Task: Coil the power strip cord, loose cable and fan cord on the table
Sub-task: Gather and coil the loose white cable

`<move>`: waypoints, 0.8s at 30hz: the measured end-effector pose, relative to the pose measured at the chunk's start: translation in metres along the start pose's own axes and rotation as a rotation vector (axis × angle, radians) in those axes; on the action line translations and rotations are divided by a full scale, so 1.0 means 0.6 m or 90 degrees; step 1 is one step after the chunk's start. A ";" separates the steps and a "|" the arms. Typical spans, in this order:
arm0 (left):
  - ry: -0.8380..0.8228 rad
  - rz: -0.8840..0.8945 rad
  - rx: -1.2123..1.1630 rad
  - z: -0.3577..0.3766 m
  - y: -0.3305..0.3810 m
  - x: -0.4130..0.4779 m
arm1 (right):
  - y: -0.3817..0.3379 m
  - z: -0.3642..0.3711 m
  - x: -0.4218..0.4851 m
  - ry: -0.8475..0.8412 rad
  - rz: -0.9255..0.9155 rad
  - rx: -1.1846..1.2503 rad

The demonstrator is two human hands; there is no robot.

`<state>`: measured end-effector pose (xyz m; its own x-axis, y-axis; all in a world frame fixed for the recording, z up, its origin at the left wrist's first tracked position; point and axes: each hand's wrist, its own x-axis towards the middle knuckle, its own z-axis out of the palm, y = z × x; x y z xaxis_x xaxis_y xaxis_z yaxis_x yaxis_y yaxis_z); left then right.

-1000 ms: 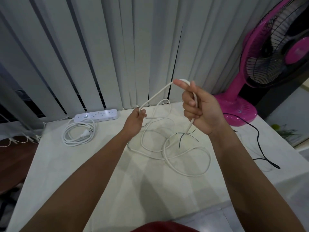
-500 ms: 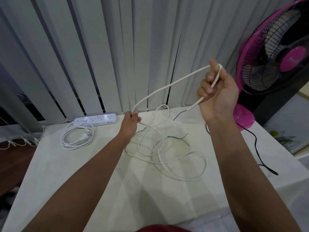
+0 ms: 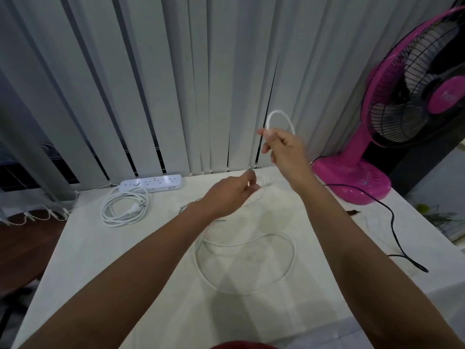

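At the far left, a dark brown wooden surface (image 3: 17, 248) is cut off by the frame, and I cannot tell what it is. On the pale table (image 3: 100, 273), the long white multi-socket power strip (image 3: 151, 184) lies against the grey vertical blinds (image 3: 151, 84). The white power strip cord (image 3: 124, 210) sits coiled just in front of it, plug resting inside the loops.

My left hand (image 3: 230, 196) reaches over the middle of the table with its fingers curled, pinching the loose white cable (image 3: 245, 293). Blur smears the fingertips, and my forearm hides part of the run beneath it. Most of that cable lies in one wide loop on the table between my arms.

My right hand (image 3: 284, 147) is raised higher, with thumb and fingers closed on the same cable. A small arch of it stands above my knuckles.

To the right stands the pink plastic table fan (image 3: 352, 182), its cage cropped by the frame. The thin black fan cord (image 3: 391, 222) trails uncoiled from the base toward the table's right edge.
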<state>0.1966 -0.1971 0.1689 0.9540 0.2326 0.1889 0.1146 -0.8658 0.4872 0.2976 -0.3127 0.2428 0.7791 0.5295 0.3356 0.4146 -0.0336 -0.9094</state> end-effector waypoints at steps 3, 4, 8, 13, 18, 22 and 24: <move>0.040 0.028 -0.122 -0.012 0.008 -0.005 | 0.040 -0.003 -0.005 -0.092 0.070 -0.105; 0.066 0.014 -0.191 -0.018 0.007 -0.004 | 0.052 -0.006 -0.010 -0.130 0.096 -0.125; 0.051 -0.041 -0.353 -0.038 -0.005 -0.002 | 0.085 0.003 -0.037 -0.189 0.160 -0.133; -0.131 -0.183 -0.505 -0.034 -0.045 -0.022 | 0.102 -0.014 -0.031 0.019 0.241 -0.032; -0.089 -0.186 -0.465 -0.049 -0.069 -0.031 | 0.109 -0.039 -0.040 -0.155 0.316 -0.009; -0.020 -0.168 -0.190 -0.058 -0.058 -0.001 | 0.101 -0.021 -0.053 -0.299 0.387 0.080; -0.006 -0.175 -0.164 -0.062 -0.058 0.008 | 0.092 -0.017 -0.057 -0.329 0.442 0.159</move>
<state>0.1867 -0.1492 0.1846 0.9000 0.4357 0.0138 0.2949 -0.6318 0.7168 0.2984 -0.3413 0.1834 0.4827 0.7754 -0.4071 -0.2326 -0.3346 -0.9132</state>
